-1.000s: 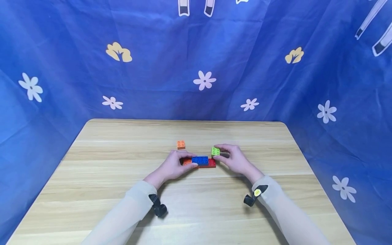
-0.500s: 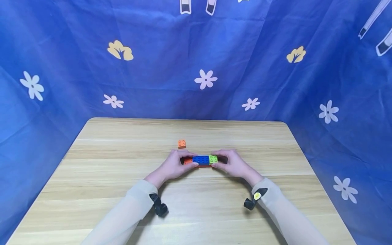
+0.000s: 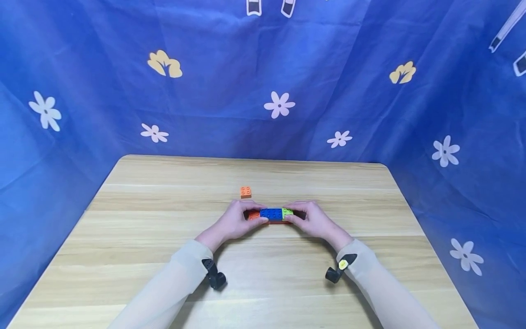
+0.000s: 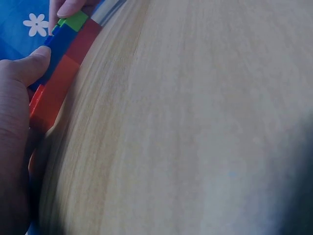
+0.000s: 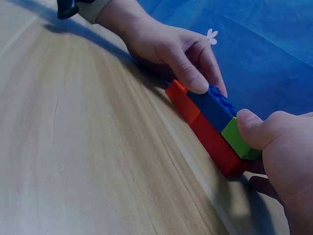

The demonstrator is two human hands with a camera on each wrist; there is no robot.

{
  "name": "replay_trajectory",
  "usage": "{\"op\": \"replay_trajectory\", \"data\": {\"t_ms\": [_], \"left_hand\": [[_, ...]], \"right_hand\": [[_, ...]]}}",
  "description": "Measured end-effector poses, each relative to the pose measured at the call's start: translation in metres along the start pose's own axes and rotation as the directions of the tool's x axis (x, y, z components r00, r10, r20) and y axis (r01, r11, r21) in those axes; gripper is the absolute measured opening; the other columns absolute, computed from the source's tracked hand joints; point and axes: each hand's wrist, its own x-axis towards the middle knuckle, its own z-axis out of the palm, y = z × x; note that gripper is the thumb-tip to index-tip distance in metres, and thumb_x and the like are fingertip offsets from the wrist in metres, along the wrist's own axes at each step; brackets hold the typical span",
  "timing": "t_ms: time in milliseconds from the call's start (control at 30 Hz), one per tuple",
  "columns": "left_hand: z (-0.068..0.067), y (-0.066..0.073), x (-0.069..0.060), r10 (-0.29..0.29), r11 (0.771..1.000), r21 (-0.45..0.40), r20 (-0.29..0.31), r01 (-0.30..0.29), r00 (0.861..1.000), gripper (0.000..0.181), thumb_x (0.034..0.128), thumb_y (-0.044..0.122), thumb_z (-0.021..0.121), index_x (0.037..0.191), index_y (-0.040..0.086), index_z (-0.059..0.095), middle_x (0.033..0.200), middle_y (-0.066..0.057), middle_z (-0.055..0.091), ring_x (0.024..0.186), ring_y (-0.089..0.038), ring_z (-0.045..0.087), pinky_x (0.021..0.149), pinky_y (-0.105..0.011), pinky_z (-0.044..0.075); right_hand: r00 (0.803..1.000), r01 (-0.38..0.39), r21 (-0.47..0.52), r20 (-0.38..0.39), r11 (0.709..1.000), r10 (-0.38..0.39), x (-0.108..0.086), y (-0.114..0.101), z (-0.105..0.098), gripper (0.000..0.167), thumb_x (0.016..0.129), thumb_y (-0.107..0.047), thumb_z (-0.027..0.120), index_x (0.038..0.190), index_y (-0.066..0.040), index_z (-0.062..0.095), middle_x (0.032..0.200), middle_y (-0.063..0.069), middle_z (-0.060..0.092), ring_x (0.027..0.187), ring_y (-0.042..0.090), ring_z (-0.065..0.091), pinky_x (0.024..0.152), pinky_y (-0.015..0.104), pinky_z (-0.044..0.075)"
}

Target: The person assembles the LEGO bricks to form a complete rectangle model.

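Note:
My left hand [image 3: 235, 220] pinches a long blue toy building brick [image 3: 271, 214] between thumb and fingers near its left end. This blue brick sits across an orange brick [image 5: 183, 105] and a red brick [image 5: 215, 144], which lie end to end on the table. With its thumb on the near side and fingers behind, my right hand [image 3: 315, 220] pinches a small lime green brick [image 5: 238, 141]. The green brick sits on the red one's right end, against the blue brick. In the right wrist view the right fingertips are partly hidden behind the bricks.
A single small orange brick [image 3: 245, 192] lies on the wooden table [image 3: 164, 183], just behind the left hand. Blue cloth [image 3: 230, 82] with printed flowers hangs round the back and sides. Each sleeve carries a black wrist camera [image 3: 215, 275].
The right hand has brought the green brick left and down onto the red brick, beside the blue one. The left hand keeps its grip on the blue brick. The view has shifted slightly.

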Motion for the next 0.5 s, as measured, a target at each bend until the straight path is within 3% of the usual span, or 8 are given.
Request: {"op": "replay_trajectory", "data": {"t_ms": [233,500], "left_hand": [[-0.0003,0.0036,-0.0003,-0.011,1.0,0.021,0.002,0.011,1.0,0.038,0.0908,0.037,0.087,0.123,0.019,0.08,0.117,0.005,0.076,0.108,-0.011,0.069,0.094,-0.036,0.055],[-0.0051,0.0064,0.0025,0.01,0.998,0.068,0.045,-0.013,0.999,0.041,0.092,0.037,0.086,0.126,0.015,0.079,0.118,0.002,0.077,0.109,-0.013,0.069,0.098,-0.037,0.054]], "right_hand": [[0.999,0.049,-0.098,-0.005,0.994,-0.05,0.0027,0.003,0.0008,0.038,0.099,-0.029,0.079,0.13,-0.007,0.076,0.126,0.01,0.074,0.122,0.026,0.068,0.106,0.045,0.053],[0.995,0.102,-0.117,0.008,0.988,-0.102,0.0056,-0.0011,-0.0042,0.037,0.097,-0.028,0.081,0.125,-0.005,0.078,0.121,0.01,0.076,0.115,0.025,0.072,0.1,0.044,0.057]]}}
